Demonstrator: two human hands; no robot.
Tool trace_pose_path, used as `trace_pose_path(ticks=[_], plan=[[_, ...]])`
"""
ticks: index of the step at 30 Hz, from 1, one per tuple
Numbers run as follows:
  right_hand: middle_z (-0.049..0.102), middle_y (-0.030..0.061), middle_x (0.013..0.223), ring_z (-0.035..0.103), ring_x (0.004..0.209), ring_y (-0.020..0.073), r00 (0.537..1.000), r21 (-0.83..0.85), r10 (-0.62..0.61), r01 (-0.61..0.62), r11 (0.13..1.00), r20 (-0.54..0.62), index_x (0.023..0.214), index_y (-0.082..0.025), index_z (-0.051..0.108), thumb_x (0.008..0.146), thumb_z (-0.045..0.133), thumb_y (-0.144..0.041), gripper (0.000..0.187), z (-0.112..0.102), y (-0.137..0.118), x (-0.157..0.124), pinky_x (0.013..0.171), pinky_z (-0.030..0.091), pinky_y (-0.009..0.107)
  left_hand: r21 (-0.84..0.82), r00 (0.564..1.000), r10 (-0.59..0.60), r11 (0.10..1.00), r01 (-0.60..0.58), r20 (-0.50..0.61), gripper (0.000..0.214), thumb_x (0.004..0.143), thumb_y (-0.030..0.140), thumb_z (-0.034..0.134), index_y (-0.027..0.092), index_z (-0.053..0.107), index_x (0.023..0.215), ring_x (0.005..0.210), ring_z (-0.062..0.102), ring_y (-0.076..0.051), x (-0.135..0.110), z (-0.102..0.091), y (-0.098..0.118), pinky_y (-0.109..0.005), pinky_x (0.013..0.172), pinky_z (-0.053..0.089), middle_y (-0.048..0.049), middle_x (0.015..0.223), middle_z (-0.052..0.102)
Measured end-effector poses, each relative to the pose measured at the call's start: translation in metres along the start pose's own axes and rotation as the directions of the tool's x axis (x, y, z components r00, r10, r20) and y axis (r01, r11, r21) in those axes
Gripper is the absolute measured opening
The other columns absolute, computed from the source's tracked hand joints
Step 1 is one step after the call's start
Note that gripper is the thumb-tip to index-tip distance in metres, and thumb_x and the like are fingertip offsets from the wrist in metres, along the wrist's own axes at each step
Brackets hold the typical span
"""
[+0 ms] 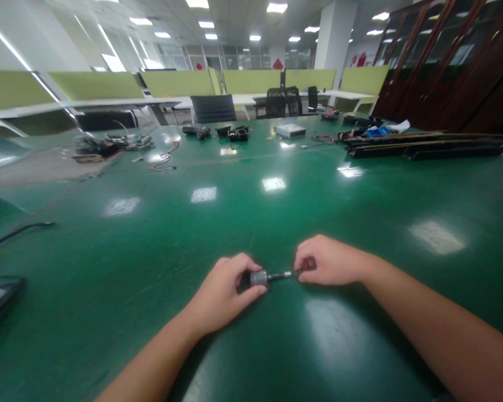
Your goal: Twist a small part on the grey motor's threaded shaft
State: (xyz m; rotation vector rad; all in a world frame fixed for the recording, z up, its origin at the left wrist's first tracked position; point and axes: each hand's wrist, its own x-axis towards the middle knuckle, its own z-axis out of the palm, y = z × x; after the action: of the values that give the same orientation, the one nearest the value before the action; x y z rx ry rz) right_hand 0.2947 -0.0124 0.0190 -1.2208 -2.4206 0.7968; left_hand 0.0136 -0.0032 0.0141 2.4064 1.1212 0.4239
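Note:
Between thumb and fingers, my left hand point(224, 287) grips a small grey metal cylinder with a thin shaft point(259, 277). The cylinder lies on its side low over the green tabletop, and its dark shaft with a bright tip points right. At that tip my right hand point(324, 261) is closed in a pinch on a tiny dark part point(297, 273). The part is too small to name, and I cannot tell whether it touches the shaft. My left fingers hide the cylinder's rear end.
The glossy green table point(218, 229) reflects ceiling lights. Loose wires point(163, 162) and a grey-white box point(290, 130) lie toward the back. Long dark strips point(414, 146) are stacked at the right rear. A black cable point(23, 228) and a dark-framed object point(0, 298) are at left.

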Motion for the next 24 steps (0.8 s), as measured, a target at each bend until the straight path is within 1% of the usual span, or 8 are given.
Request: trace_pose_path(ticks=[5,14,17,19,21,24], plan=[[0.068,-0.0003,0.076,0.06,0.068,0.0118,0.999,0.014,0.035,-0.034,0.999,-0.002,0.085,-0.018,0.077,0.077,0.075,-0.018,0.008,-0.003,0.003,-0.001,0.061,0.043,0.023,-0.011,1.0,0.006,1.0,-0.006,-0.001,0.023,0.086,0.039,0.072,0.023,0.069,0.102,0.075,0.056,-0.018,0.0,0.0,0.001,-0.03,0.072,0.04,-0.0004,0.085,0.064],[0.068,0.0003,0.078,0.06,0.067,0.0117,1.0,0.064,0.029,-0.029,0.998,0.002,0.087,-0.018,0.077,0.078,0.076,-0.019,0.009,0.001,0.002,0.001,0.06,0.043,0.022,-0.01,1.0,-0.007,1.0,0.007,0.001,0.025,0.086,0.04,0.071,0.023,0.068,0.103,0.075,0.056,-0.018,0.0,0.001,0.0,-0.031,0.072,0.04,-0.0004,0.084,0.064],[0.07,0.0019,0.083,0.061,0.073,0.0128,0.999,0.064,-0.005,0.007,0.998,-0.043,0.091,-0.018,0.077,0.082,0.075,-0.021,0.01,0.013,-0.004,0.008,0.066,0.044,0.024,-0.008,1.0,0.001,1.0,-0.001,-0.006,0.024,0.085,0.04,0.072,0.022,0.068,0.101,0.074,0.056,-0.018,0.0,0.001,0.0,-0.031,0.071,0.04,-0.0004,0.082,0.064],[0.071,0.0029,0.087,0.062,0.077,0.0138,0.995,0.051,-0.048,0.052,0.997,-0.092,0.094,-0.018,0.077,0.084,0.075,-0.022,0.011,0.025,-0.01,0.015,0.07,0.044,0.025,-0.004,1.0,0.018,1.0,-0.019,-0.016,0.024,0.084,0.038,0.073,0.022,0.068,0.101,0.075,0.057,-0.018,0.001,0.003,-0.001,-0.031,0.071,0.041,-0.0009,0.085,0.066],[0.071,0.0032,0.086,0.062,0.079,0.015,0.986,0.028,-0.097,0.102,0.994,-0.138,0.093,-0.018,0.077,0.085,0.075,-0.023,0.01,0.036,-0.014,0.022,0.073,0.044,0.026,0.005,0.999,0.025,1.0,-0.025,-0.03,0.024,0.083,0.036,0.073,0.022,0.068,0.102,0.079,0.058,-0.019,0.001,0.004,-0.002,-0.031,0.073,0.042,-0.0017,0.089,0.067],[0.072,0.0041,0.088,0.063,0.082,0.016,0.978,0.023,-0.11,0.116,0.993,-0.176,0.095,-0.018,0.077,0.086,0.073,-0.022,0.01,0.046,-0.016,0.027,0.075,0.045,0.027,0.021,0.999,0.019,1.0,-0.018,-0.039,0.027,0.081,0.036,0.075,0.023,0.068,0.104,0.082,0.059,-0.02,0.001,0.005,-0.003,-0.032,0.075,0.043,-0.0018,0.09,0.067]])
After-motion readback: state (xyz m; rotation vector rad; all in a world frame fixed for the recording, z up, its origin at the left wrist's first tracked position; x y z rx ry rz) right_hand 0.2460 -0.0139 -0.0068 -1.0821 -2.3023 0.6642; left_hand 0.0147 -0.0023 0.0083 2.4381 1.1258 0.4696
